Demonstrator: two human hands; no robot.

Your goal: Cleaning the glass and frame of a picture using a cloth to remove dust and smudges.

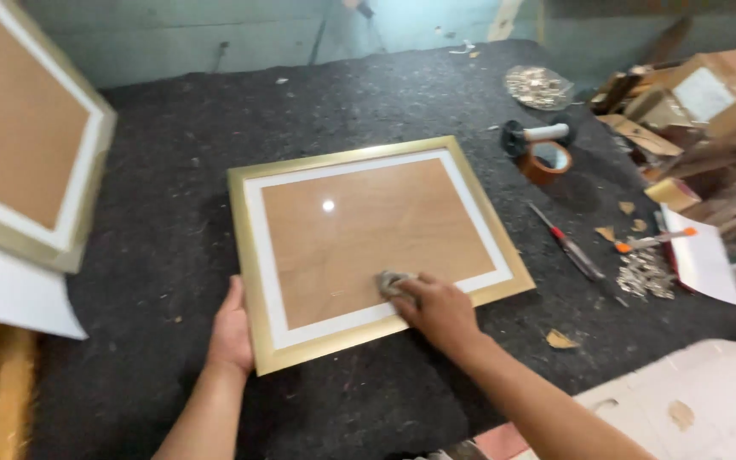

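A gold picture frame (468, 189) with a white mat and a brown glazed panel lies flat on the dark felt-covered table (163, 230). My left hand (230, 332) rests against the frame's left near edge, steadying it. My right hand (438, 308) presses a small grey cloth (392, 282) onto the glass near the frame's lower right corner. A light spot reflects off the glass near the middle.
A second gold frame (27, 136) leans at the left over white sheets. At the right lie a roll of brown tape (545, 161), a red-handled tool (569, 245), an orange-tipped tool (653, 241), metal clips (643, 274), a white sheet (702, 260) and stacked cardboard (709, 94).
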